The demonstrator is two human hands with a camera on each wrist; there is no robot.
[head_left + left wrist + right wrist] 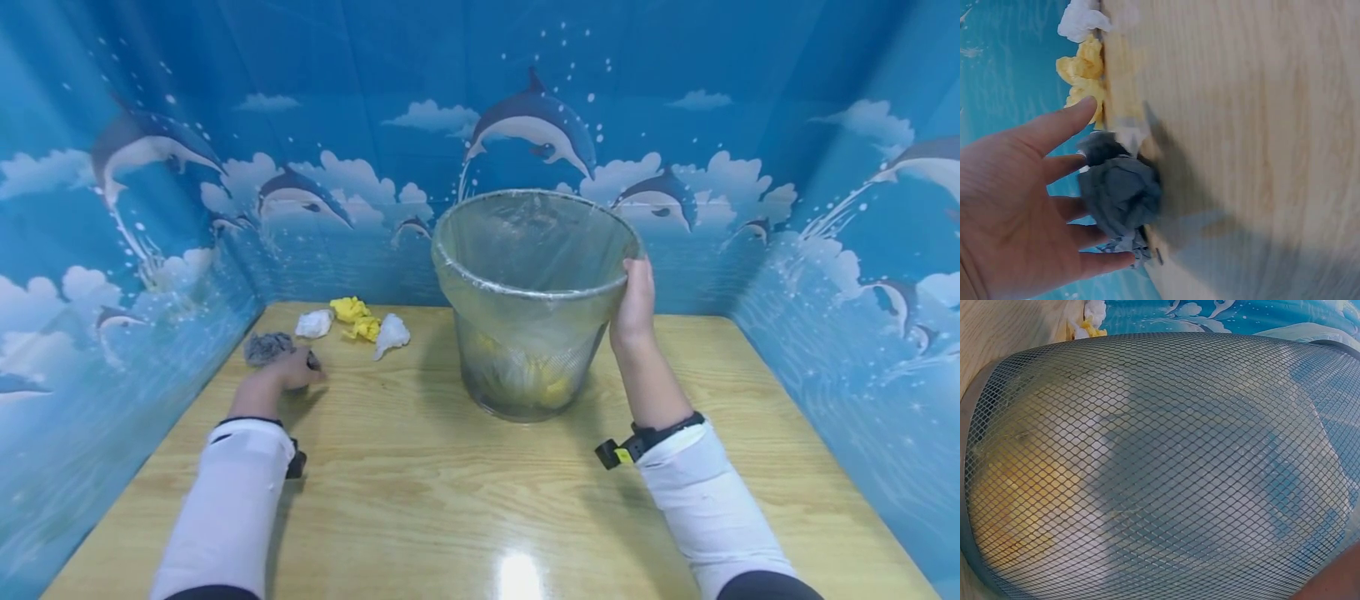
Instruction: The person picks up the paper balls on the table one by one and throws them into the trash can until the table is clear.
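My left hand [281, 377] reaches over the left side of the table, beside crumpled grey paper [267, 348]. In the left wrist view its fingers [1063, 208] are spread at a dark grey crumpled ball [1121, 194], with the thumb standing apart from it; whether the fingertips touch the ball is hard to tell. My right hand [634, 307] grips the right side of a mesh wastebasket [528, 333] just below its rim. A clear plastic liner is folded over that rim. Yellow and white crumpled pieces [1022, 500] show through the mesh at the bottom.
Behind the left hand lie a white crumpled paper [314, 323], yellow crumpled papers [356, 317] and another white one [392, 334]. A blue dolphin-print curtain [360, 100] borders the wooden table [420, 500] at the back and both sides.
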